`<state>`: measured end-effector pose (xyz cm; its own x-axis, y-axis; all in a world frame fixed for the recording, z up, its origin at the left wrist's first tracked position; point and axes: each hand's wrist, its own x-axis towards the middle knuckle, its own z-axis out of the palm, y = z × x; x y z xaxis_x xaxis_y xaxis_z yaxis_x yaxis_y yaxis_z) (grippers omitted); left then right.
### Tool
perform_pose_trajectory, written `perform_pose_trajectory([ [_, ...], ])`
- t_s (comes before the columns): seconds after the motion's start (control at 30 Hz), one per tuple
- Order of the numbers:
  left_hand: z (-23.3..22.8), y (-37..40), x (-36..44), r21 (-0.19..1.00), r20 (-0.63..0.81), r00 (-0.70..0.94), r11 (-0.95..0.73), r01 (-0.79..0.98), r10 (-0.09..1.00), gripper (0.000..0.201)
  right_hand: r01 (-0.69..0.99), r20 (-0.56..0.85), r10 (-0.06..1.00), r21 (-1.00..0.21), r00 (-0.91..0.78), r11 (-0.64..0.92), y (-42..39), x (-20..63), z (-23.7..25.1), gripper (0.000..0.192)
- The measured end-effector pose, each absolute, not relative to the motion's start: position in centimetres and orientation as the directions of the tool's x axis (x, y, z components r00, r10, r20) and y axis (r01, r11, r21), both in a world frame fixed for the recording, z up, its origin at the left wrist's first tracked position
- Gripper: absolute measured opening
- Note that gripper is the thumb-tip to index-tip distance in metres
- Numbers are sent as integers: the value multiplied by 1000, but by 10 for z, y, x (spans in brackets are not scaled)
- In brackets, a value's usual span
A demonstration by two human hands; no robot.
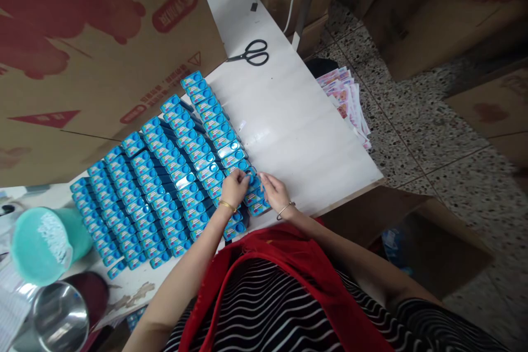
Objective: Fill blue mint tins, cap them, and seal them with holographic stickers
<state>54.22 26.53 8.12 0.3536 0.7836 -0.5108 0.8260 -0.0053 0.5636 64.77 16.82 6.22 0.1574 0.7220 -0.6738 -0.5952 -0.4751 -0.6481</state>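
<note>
Rows of small blue boxes, each with a printed top and a round blue spot at one end, stand packed together on the white table. My left hand is over the rightmost rows, thumb and fingers pinched together at the end of one box. My right hand is just beside it, its thumb and forefinger brought together at the edge of the same row. Whatever lies between the fingertips of either hand is too small to make out. The boxes beneath my left hand are partly hidden.
A large cardboard carton stands behind the rows. Black scissors lie on the white table. At left are a teal bucket with white pieces and a metal pot. An open carton stands at right, below the table edge.
</note>
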Motion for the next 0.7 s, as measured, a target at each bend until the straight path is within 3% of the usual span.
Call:
perform_pose_trajectory([
  [0.1, 84, 288, 553, 288, -578, 296, -149, 946, 760, 17, -594, -674, 684, -681, 279, -429, 168, 660, 65, 51],
  [0.2, 84, 304, 565, 83, -682, 268, -292, 953, 681, 27, -644, -681, 688, -648, 251, -406, 167, 671, 64, 52],
  [0.3, 81, 310, 574, -13, -719, 242, -361, 933, 652, 38, -683, -702, 676, -607, 223, -405, 164, 676, 61, 48],
  [0.43, 83, 300, 573, -19, -721, 217, -332, 943, 658, 40, -710, -725, 667, -561, 173, -426, 157, 672, 65, 43],
  [0.53, 88, 279, 562, 90, -690, 193, -182, 979, 697, 30, -676, -716, 660, -603, 227, -423, 155, 663, 73, 44],
  [0.6, 91, 255, 553, 350, -606, 232, -7, 937, 761, 30, -646, -681, 671, -659, 294, -385, 156, 654, 81, 45],
  [0.63, 93, 241, 549, 516, -570, 222, 135, 846, 791, 33, -618, -649, 686, -697, 329, -363, 156, 648, 87, 45],
  [0.7, 100, 210, 540, 782, -564, 171, 456, 425, 808, 46, -500, -539, 741, -806, 400, -316, 155, 632, 99, 45],
])
